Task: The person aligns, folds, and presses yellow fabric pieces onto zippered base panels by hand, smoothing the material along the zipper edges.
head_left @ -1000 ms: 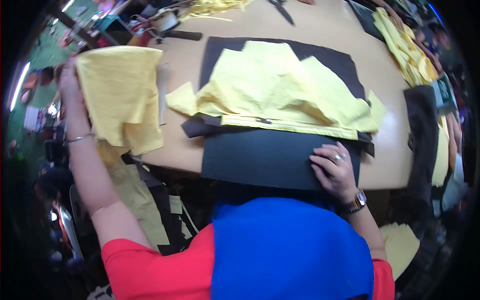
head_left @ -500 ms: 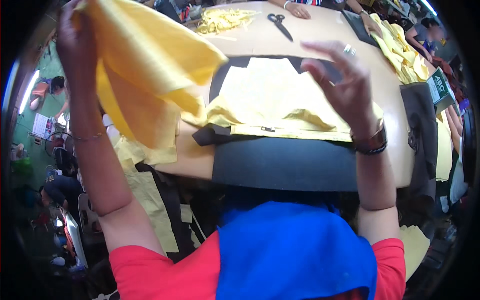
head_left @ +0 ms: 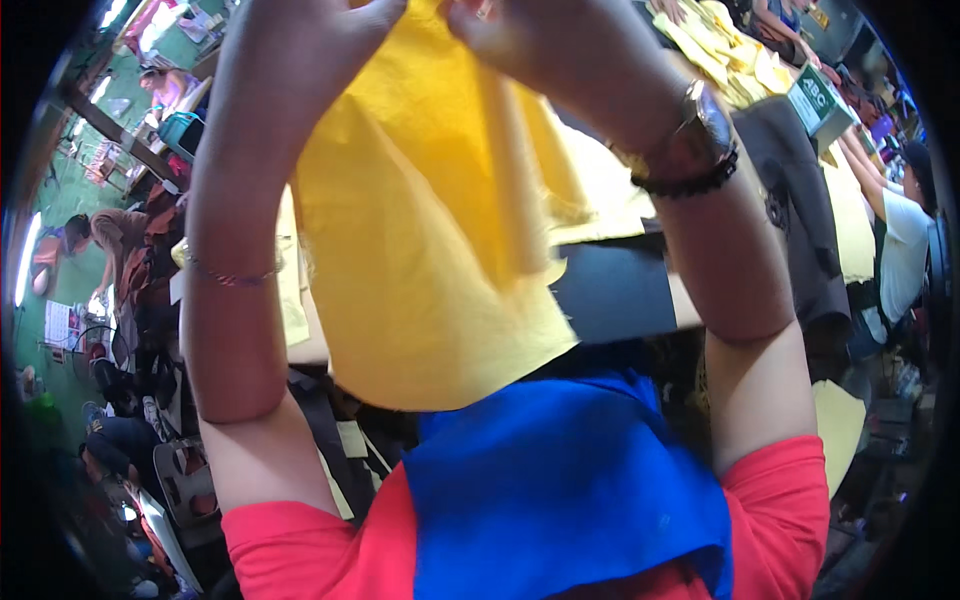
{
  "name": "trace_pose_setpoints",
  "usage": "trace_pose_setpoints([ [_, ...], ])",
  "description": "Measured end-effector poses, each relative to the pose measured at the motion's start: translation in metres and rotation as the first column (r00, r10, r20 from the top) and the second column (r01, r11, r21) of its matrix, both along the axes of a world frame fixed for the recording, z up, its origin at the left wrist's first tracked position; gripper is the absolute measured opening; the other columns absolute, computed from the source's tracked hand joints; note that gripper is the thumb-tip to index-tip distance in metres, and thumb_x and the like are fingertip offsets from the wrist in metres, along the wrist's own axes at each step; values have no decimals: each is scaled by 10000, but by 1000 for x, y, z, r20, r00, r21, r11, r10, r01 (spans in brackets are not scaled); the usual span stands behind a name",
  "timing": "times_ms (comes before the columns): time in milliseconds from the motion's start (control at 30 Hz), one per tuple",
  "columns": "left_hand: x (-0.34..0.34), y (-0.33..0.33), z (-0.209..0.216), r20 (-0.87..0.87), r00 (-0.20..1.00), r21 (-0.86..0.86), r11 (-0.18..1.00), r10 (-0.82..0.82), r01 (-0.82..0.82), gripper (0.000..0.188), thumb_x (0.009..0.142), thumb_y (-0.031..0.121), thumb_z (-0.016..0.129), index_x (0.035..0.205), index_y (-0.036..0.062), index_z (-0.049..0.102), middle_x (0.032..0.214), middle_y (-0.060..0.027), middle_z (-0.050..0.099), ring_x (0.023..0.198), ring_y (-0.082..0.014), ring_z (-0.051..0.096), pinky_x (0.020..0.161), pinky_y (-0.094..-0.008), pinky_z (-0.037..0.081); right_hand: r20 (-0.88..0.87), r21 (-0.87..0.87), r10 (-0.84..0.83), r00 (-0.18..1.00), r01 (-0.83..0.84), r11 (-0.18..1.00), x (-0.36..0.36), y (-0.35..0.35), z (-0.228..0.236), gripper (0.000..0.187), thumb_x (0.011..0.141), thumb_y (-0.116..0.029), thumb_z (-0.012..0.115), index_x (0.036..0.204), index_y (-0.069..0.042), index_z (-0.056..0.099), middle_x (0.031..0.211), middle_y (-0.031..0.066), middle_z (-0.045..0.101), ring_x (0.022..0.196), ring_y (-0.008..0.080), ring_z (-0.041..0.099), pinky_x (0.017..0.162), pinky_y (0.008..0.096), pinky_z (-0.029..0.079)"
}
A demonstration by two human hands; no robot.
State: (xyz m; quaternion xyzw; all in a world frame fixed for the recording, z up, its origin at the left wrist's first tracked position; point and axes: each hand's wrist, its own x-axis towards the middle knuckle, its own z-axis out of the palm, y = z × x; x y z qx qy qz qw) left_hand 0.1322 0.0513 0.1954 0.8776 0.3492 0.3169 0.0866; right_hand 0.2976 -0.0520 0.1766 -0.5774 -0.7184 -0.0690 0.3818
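Note:
A yellow cloth piece [head_left: 430,290] hangs from my two raised hands, its rounded lower edge reaching down in front of my chest. My left hand [head_left: 315,45] is closed on its upper left part, the fingertips cut off by the upper edge of the view. On the other side my right hand [head_left: 545,45] pinches the top of the cloth. Behind the hanging cloth, partly hidden, a paler yellow sewn piece [head_left: 605,205] lies on the table over a dark board [head_left: 615,295].
Dark cloth [head_left: 800,190] drapes over the table's right side. Beyond it are a heap of yellow cloth [head_left: 730,60] and a green box [head_left: 820,105]. A person in a white shirt [head_left: 905,240] works at the right; other people bend over work at the far left [head_left: 120,235].
My left hand has moved right with the yellow cloth, now in front of me. My right hand, empty and open before, has risen and taken hold of it. The view has shifted.

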Motion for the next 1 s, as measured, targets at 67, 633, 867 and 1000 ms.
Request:
trace_pose_setpoints([
  [67, -39, 17, -26, 23, 992, 154, 981, -123, 119, 214, 1022, 200, 733, 1056, -12, 726, 786, -40, 729, 719, -65, 654, 668, -265, 511, -75, 29, 56, 996, -54, 998, -3, -6, -1, 172, 977, 6, 589, 863, 35, 714, 727, 124, 694, 570, 150, 609, 553, 320, 568],
  [633, -91, -59, -73, 84, 956, -225, 929, -283, 295, 237, 1009, 223, 767, 963, 33, 633, 735, 65, 472, 676, -30, 412, 589, -236, 327, -141, -443, 35, 989, -95, 891, 110, -110, -37, 283, 1035, -271, 750, 949, -11, 680, 793, 6, 655, 726, 107, 603, 706, 296, 482],
  [867, -208, -77, -43, 277, 649, -641, 367, -709, 674, 318, 875, 329, 909, 796, 80, 729, 732, -9, 696, 638, -162, 659, 967, -439, 499, -499, -468, 436, 749, -656, 592, 99, -203, -33, 248, 960, -247, 835, 824, -64, 738, 696, 43, 685, 605, 160, 672, 538, 288, 474],
  [1000, -222, -64, -50, 376, 634, -864, -8, -676, 504, 319, 902, 333, 882, 902, 33, 775, 774, -42, 725, 668, -164, 708, 920, -414, 535, -563, -765, 95, 821, -561, 316, 89, -197, -23, 200, 987, -214, 796, 942, -21, 771, 764, 41, 736, 685, 93, 672, 623, 284, 521],
])
